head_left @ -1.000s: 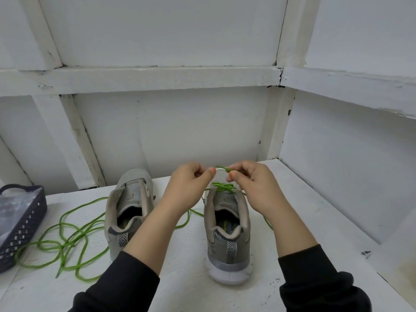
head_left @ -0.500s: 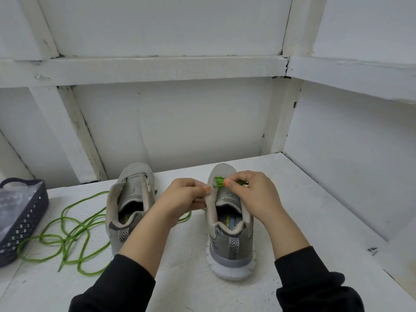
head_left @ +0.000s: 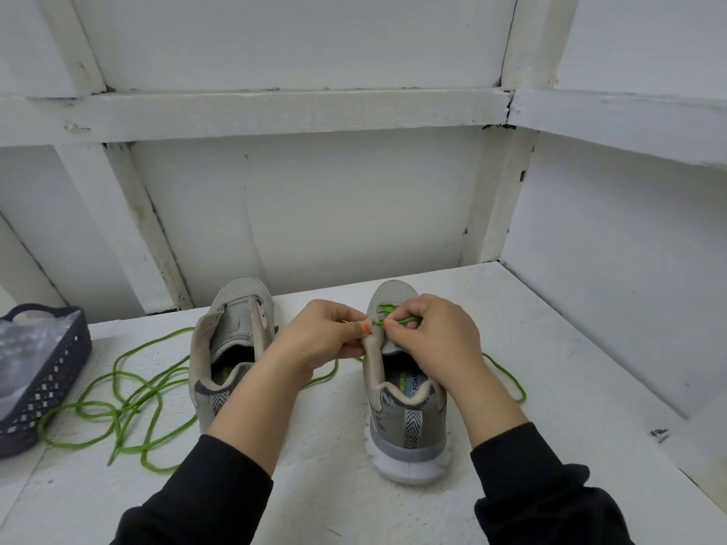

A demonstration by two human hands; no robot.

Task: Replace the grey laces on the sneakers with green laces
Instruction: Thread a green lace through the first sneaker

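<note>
Two grey sneakers stand heel-toward-me on the white table (head_left: 550,348). The right sneaker (head_left: 405,422) has a green lace (head_left: 387,308) threaded near its toe. My left hand (head_left: 318,340) pinches the left edge of that shoe's upper by the eyelets. My right hand (head_left: 436,336) pinches the green lace just above the tongue. The left sneaker (head_left: 232,348) stands unlaced with its tongue up. A second loose green lace (head_left: 118,403) lies tangled on the table to its left.
A dark plastic basket (head_left: 43,383) with a clear bag inside sits at the left edge. White panelled walls close in the back and right side of the table. A loop of green lace (head_left: 511,379) trails to the right of the right sneaker.
Both hands have dropped from above the shoe to its eyelets. The lace end once stretched between them is now held low at the tongue. The camera view shifted down slightly.
</note>
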